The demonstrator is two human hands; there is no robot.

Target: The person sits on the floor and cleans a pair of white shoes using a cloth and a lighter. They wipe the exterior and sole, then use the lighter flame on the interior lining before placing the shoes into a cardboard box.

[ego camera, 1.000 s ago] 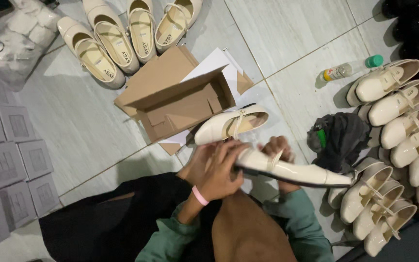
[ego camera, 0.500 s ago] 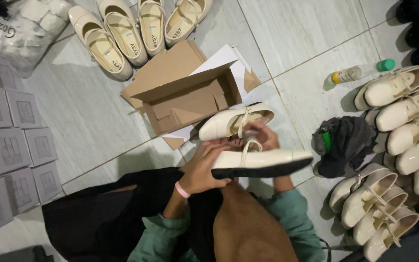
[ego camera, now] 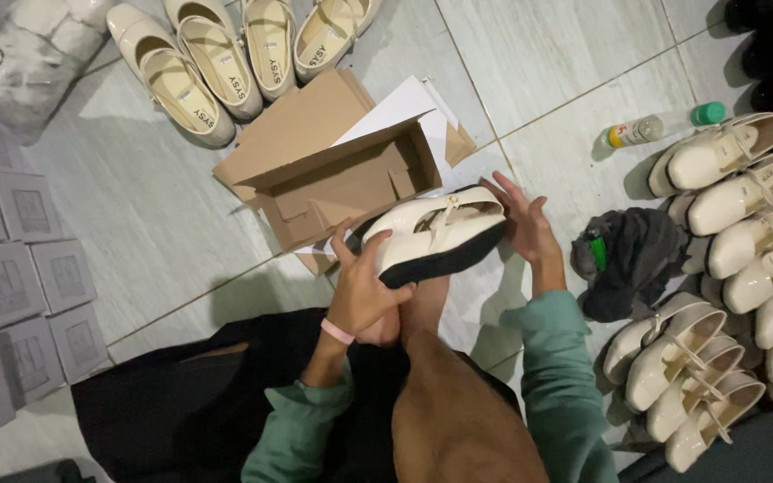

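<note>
Both hands were on one shoe (ego camera: 440, 234). The left hand (ego camera: 364, 291) was curled around the heel end, thumb up on top and fingers tucked under the black sole, so it had a firm hold. The right hand (ego camera: 522, 224) was mostly open, fingers spread, pressed flat against the toe end. It touched the shoe but did not wrap around it. A pink band (ego camera: 336, 332) sat on the left wrist. Both arms wore green sleeves (ego camera: 558, 358).

The shoe was cream with a thin strap and a thick black sole. It was held up off the floor, tipped on its side, just in front of a box (ego camera: 333, 174) and above the person's bare knee (ego camera: 458, 402).

The box was brown cardboard and lay open on the grey tile floor (ego camera: 136, 215). White paper (ego camera: 400, 107) stuck out from behind it.

Four more cream shoes (ego camera: 234, 54) stood in a row at the top, near the box. Many more cream shoes (ego camera: 744, 233) were lined up on the right side, all the way down. A dark cloth (ego camera: 637, 259) was bunched up between the right hand and those shoes, with something small and green (ego camera: 598, 253) on it. A little bottle (ego camera: 632, 132) lay on the floor above the cloth, and a green cap (ego camera: 709, 113) sat just beside it.

Flat grey boxes (ego camera: 11, 286) were stacked on the left. A clear plastic bag (ego camera: 20, 54) sat in the top left corner.
</note>
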